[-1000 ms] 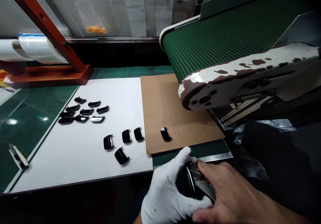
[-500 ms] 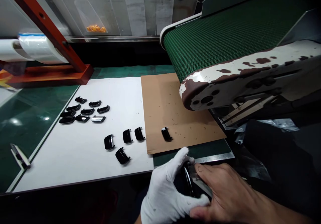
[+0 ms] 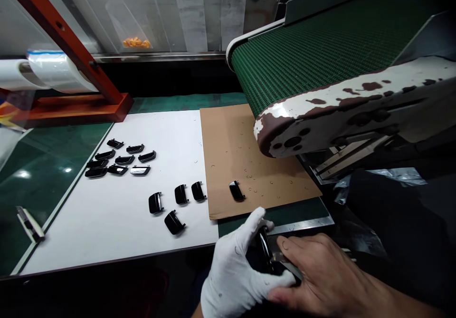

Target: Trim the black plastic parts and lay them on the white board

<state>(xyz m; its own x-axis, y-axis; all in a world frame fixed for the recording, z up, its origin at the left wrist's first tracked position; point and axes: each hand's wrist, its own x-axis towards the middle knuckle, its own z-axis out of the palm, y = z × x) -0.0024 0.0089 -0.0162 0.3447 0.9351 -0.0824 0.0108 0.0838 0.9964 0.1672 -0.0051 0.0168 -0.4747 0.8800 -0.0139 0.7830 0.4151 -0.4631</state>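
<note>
My left hand (image 3: 231, 265), in a white glove, is closed around a glossy black plastic part (image 3: 264, 245) below the table's front edge. Bare, my right hand (image 3: 326, 273) grips a grey metallic tool (image 3: 284, 260) against the part's right side; the fingers hide most of the tool, so its kind is unclear. Small dark curls cling to the glove and the right thumb. Just beyond the hands, a similar black part (image 3: 236, 191) lies on a brown cardboard sheet (image 3: 228, 142), among scattered thin curls. Several more black parts (image 3: 173, 222) rest on the white sheet (image 3: 107, 223) to the left.
A green conveyor belt (image 3: 320, 47) with a chipped white frame overhangs the cardboard from the right. At the left stand an orange-red frame (image 3: 71, 109) and rolls of clear film (image 3: 53, 71). A box cutter (image 3: 31, 224) lies on the green tabletop at left.
The black part and the grey tool have tilted slightly between my hands, and the gloved fingers have shifted a little left. The parts lying on the sheets stay in place.
</note>
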